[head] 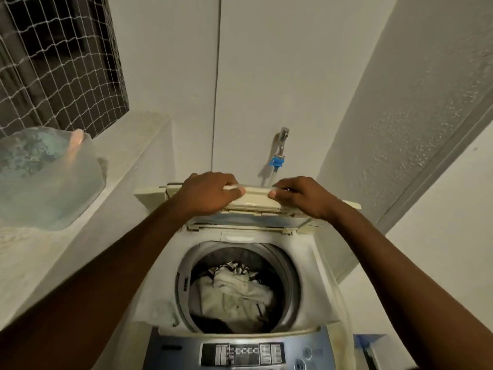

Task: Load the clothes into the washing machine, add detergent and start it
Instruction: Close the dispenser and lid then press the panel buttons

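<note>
On the far left, a translucent plastic container (45, 180) holding something blue-green sat on a ledge (128, 161) beside the washing machine (312, 263), likely kept within reach for the detergent step, though its contents could not be confirmed. The left hand (208, 193) gripped the top edge of the folded lid (253, 202), fingers (213, 178) curled over the far side and thumb pressed on the near face. The right hand (301, 196) held the same edge just to its right in the same closed clasp. Two hands on the lid suggested it was being steadied upright or brought down; which one could not be told. Behind the lid, a tap (282, 140) with a blue hose connector (277, 161) stood on the wall. The clothes (234, 292), mostly pale fabric with a striped piece at the far side, lay in the drum (184, 284), well below and nearer than both hands, untouched. The control panel (242, 353) sat nearest.
</note>
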